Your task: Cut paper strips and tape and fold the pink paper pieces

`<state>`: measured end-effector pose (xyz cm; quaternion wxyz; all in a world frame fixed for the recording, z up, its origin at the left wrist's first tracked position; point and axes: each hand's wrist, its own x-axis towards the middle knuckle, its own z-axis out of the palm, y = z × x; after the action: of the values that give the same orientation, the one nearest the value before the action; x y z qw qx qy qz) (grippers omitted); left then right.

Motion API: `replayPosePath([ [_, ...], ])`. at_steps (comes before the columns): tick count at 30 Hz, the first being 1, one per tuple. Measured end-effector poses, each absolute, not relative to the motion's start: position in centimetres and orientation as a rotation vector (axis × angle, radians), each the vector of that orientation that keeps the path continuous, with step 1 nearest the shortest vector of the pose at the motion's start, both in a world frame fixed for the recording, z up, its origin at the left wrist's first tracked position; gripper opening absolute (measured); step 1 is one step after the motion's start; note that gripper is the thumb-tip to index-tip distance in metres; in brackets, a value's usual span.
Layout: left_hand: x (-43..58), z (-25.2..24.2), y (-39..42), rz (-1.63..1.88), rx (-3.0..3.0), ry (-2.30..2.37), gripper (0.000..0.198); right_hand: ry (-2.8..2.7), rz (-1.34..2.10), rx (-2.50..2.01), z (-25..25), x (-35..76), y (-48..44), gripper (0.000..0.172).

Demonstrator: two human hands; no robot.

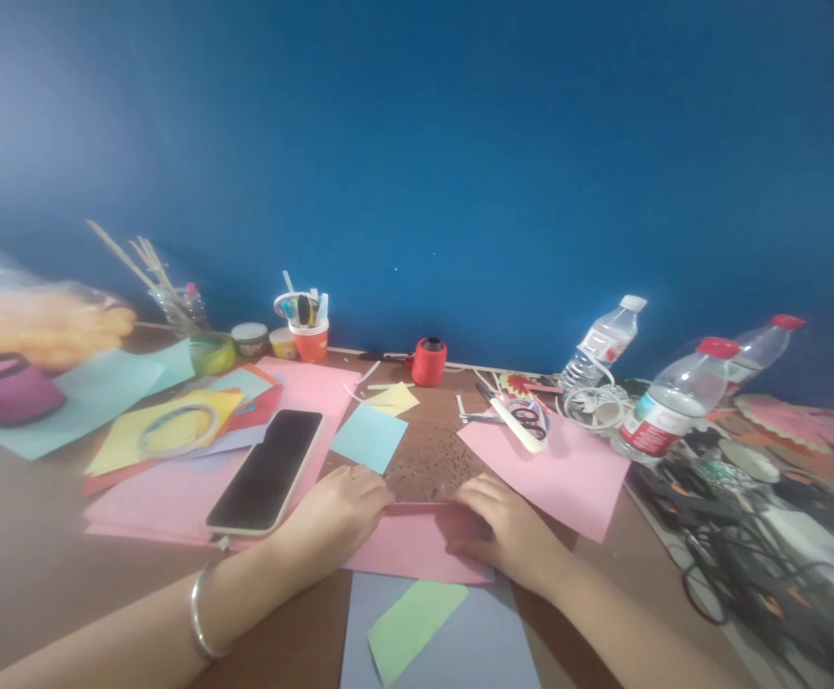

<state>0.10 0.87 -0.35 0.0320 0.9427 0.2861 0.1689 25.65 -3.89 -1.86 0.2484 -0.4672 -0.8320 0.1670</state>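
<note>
A small pink sheet of paper (421, 550) is held at its two sides in front of me, its far edge slightly raised. My left hand (345, 512), with a silver bangle on the wrist, closes its fingers on the far left corner. At the far right corner, my right hand (503, 531) curls its fingers over the edge, thumb on the near side. Under the pink sheet lies a grey-blue sheet (446, 641), with a green strip of paper (413, 627) on it. A light blue square (370, 438) rests just beyond my left hand.
Left of my hands, a phone (266, 469) lies on coloured papers. At the back stand a red cup of pens (311, 342) and a red spool (429, 364). Scissors (530, 419) lie on pink paper (567, 469). Bottles (675, 402) and tangled cables (747, 565) fill the right.
</note>
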Motion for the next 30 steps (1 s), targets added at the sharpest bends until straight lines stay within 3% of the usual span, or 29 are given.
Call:
replayPosePath([
  [9,0.0,1.0,-0.6,0.233,3.166,0.785,0.024,-2.463,0.091,-1.119,-2.0,25.4,-4.9,0.009],
  [17,-0.4,1.1,-1.4,0.199,3.080,0.676,0.014,-2.588,-0.209,-0.909,-1.5,24.9,-5.4,0.016],
  [25,0.0,1.1,-2.0,0.302,3.098,0.683,0.009,-2.667,0.032,-0.923,-0.9,25.1,-5.6,0.021],
  [30,0.2,1.0,-2.1,0.354,3.141,0.664,0.012,-2.660,0.002,-0.927,-0.5,24.9,-5.6,0.021],
])
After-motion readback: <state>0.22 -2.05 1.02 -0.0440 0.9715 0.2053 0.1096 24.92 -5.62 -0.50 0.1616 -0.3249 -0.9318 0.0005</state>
